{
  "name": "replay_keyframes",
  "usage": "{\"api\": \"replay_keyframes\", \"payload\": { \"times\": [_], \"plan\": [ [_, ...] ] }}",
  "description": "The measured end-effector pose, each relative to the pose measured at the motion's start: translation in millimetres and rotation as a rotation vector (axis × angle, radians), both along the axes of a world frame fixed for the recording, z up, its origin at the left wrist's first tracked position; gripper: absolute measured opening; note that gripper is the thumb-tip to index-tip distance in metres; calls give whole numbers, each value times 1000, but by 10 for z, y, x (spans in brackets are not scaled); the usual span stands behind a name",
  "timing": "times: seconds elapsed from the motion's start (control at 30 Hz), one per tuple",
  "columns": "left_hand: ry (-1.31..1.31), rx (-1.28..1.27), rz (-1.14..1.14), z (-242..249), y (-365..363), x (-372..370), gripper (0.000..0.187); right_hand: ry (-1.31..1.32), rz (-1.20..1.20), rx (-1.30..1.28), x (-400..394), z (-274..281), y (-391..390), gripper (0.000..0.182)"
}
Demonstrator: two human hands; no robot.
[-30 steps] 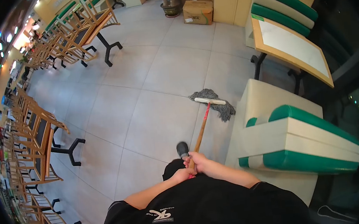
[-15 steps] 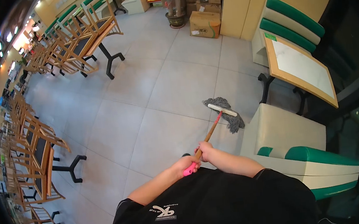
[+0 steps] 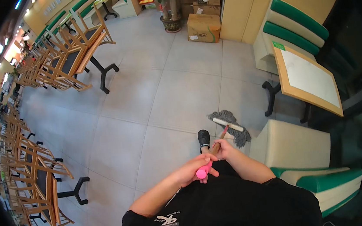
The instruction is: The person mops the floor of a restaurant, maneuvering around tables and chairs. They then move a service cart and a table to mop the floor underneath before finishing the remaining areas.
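Observation:
A mop [image 3: 242, 137] with grey strands and a white crossbar lies against the tiled floor, left of a cream bench seat. Its wooden handle slants down toward my body and ends in a pink grip [image 3: 203, 172]. My right hand [image 3: 224, 149] is closed round the wooden shaft, lower down toward the mop head. Around the pink end sits my left hand [image 3: 191, 169], holding it loosely with some fingers partly extended. A black shoe [image 3: 203, 139] shows on the floor just beyond my hands, left of the shaft.
On the right are a cream bench [image 3: 290, 141] and a wood-edged table [image 3: 310, 76] on black legs. Chairs [image 3: 77, 51] rest on tables along the left. A potted plant [image 3: 171, 23] and a cardboard box [image 3: 204, 28] stand at the back. Grey floor tiles [image 3: 174, 92] stretch between them.
My hands and the handle's pink end have shifted right, and the handle looks steeper. My left fingers have loosened on the grip. The shoe has come forward into fuller view.

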State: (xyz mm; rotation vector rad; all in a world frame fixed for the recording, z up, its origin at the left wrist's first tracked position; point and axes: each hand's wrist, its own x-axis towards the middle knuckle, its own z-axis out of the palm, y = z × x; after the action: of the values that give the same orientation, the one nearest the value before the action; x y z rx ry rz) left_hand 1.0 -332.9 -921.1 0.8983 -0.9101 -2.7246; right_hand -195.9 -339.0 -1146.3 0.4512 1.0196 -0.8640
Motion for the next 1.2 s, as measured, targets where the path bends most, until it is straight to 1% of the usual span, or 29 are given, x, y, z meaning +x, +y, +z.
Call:
{"api": "replay_keyframes", "payload": {
  "times": [0.03,0.1,0.13,0.2,0.23,0.27,0.3,0.33,0.37,0.4,0.43,0.47,0.5,0.53,0.57,0.6,0.63,0.7,0.73,0.77,0.83,0.87,0.93,1.0,1.07,1.1,1.13,1.17,1.2],
  "plan": [
    [65,-17,23,4,-177,-21,41,0,7,-6,-38,15,-199,11],
    [125,-37,89,31,-542,-70,41,76,-145,165,-158,43,-584,11],
    [181,-55,147,6,-733,-65,42,73,-125,195,-215,-198,-799,11],
    [206,-101,148,81,-1155,-62,42,83,-103,257,-383,-592,-1170,12],
    [227,-135,132,140,-1343,-58,42,92,-97,331,-444,-675,-1374,12],
    [232,-45,192,207,-1534,-79,37,83,-78,326,-524,-683,-1590,12],
    [215,-46,205,230,-1685,-94,37,67,-120,440,-573,-702,-1753,15],
    [187,-195,183,247,-1856,-124,37,51,-166,550,-565,-710,-1935,17],
    [165,-351,153,277,-2045,-147,40,43,-162,538,-540,-715,-2117,17],
    [54,-313,152,321,-2231,-164,41,44,-46,509,-567,-717,-2259,20],
    [60,-314,157,341,-2424,-202,41,53,70,487,-618,-730,-2369,23],
    [-96,-528,172,348,-2579,-220,34,84,90,443,-615,-755,-2451,30],
    [-256,-731,191,349,-2732,-256,28,100,102,457,-628,-783,-2543,30],
    [-288,-893,273,351,-2870,-303,17,86,132,451,-640,-794,-2641,31],
    [-284,-880,295,394,-3007,-328,17,71,160,439,-686,-853,-2759,33],
    [-348,-911,254,464,-3136,-332,14,104,279,232,-723,-895,-2786,36],
    [-413,-945,210,492,-3313,-339,12,116,286,228,-751,-978,-2894,36],
    [-431,-1022,221,404,-3694,-340,12,97,187,397,-734,-1126,-3127,37],
    [-453,-1096,217,346,-3882,-333,11,179,201,409,-643,-776,-3275,29],
    [-447,-1093,208,307,-4081,-334,11,187,187,418,-620,-705,-3400,27],
    [-311,-1301,302,223,-4479,-364,8,192,139,405,-612,-756,-3593,23],
    [-293,-1304,284,146,-4661,-415,8,191,106,402,-611,-813,-3707,21],
    [80,-811,346,4,-4993,-573,5,204,43,373,-632,-886,-3888,17],
    [170,-535,126,33,-5325,-697,6,223,-15,338,-624,-930,-4099,13],
    [218,-521,-179,135,-5638,-772,4,252,-78,293,-622,-977,-4284,10],
    [334,-730,-234,173,-5806,-782,5,260,-109,270,-618,-1035,-4335,8],
    [441,-829,-309,221,-5984,-785,6,270,-144,244,-608,-1072,-4382,8],
    [548,-912,-385,238,-6136,-765,7,288,-178,224,-597,-1137,-4391,7],
    [551,-896,-402,226,-6306,-743,7,307,-214,199,-611,-1220,-4379,8]
  ]
}}
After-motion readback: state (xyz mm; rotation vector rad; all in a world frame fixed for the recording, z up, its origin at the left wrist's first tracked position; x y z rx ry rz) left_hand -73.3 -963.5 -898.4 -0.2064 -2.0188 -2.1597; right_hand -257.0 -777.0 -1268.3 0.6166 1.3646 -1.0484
